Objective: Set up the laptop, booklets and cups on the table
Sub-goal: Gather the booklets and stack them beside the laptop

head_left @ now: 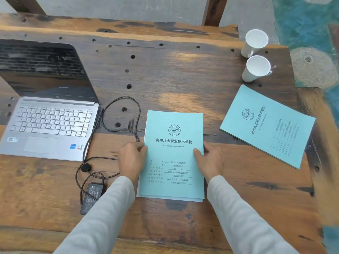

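A light blue booklet (pixel 173 129) lies flat in front of me on the wooden table (pixel 165 74). My left hand (pixel 131 159) grips its left edge and my right hand (pixel 211 160) grips its right edge, thumbs on the cover. A second blue booklet (pixel 267 125) lies turned at an angle to the right. Two white cups (pixel 255 41) (pixel 256 67) stand at the far right, one behind the other. A silver laptop (pixel 49 123) sits open at the left, its screen dark.
A black charger cable (pixel 121 114) loops between the laptop and the booklet, ending in a power brick (pixel 91 197) near my left sleeve. The table's right edge borders a teal patterned floor (pixel 311 52). Holes dot the tabletop.
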`<state>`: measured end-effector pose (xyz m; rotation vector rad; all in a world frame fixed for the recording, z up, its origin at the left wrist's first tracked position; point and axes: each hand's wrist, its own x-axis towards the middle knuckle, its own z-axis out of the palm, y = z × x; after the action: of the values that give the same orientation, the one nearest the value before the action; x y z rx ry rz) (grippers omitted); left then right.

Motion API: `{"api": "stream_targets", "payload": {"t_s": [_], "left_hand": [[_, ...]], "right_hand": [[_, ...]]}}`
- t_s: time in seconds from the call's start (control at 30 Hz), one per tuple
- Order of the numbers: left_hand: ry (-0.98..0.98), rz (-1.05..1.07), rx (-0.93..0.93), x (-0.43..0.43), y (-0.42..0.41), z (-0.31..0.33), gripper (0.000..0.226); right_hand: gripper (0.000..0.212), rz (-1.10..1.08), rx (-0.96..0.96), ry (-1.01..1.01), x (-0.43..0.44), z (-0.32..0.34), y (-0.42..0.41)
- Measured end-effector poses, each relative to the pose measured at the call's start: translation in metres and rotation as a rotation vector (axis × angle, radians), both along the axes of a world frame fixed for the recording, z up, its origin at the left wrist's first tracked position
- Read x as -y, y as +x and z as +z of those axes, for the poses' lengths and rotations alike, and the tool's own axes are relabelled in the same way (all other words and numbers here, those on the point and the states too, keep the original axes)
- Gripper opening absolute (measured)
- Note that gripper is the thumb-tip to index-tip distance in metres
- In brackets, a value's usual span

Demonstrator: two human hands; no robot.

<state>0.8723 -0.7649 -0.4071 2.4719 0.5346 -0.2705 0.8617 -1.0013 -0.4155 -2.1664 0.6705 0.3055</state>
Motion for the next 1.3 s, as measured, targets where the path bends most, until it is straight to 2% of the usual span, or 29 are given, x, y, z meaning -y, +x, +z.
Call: {"api": "stream_targets", "payload": {"t_s": [0.2,0.37,0.5,0.67,0.87,1.3], "left_hand": [[-0.161,0.107,-0.048,0.001,-0.008,-0.004,0.020],[-0.192,0.156,-0.023,0.001,-0.010,-0.012,0.023],[-0.241,0.198,-0.020,-0.001,-0.013,-0.018,0.027],[-0.320,0.248,-0.005,0.000,-0.014,-0.021,0.033],[-0.442,0.276,-0.039,-0.004,-0.013,-0.024,0.036],[-0.510,0.336,-0.026,-0.004,0.000,-0.026,0.034]], "right_hand": [[0.018,-0.147,0.013,0.071,-0.004,0.001,-0.007],[0.011,-0.227,0.026,0.152,-0.005,-0.007,-0.009],[0.026,-0.322,0.022,0.198,-0.003,-0.016,-0.017],[0.027,-0.387,0.010,0.246,-0.005,-0.019,-0.017],[0.038,-0.471,-0.006,0.316,-0.003,-0.024,-0.021],[0.039,-0.477,-0.005,0.390,-0.010,-0.030,-0.008]]}}
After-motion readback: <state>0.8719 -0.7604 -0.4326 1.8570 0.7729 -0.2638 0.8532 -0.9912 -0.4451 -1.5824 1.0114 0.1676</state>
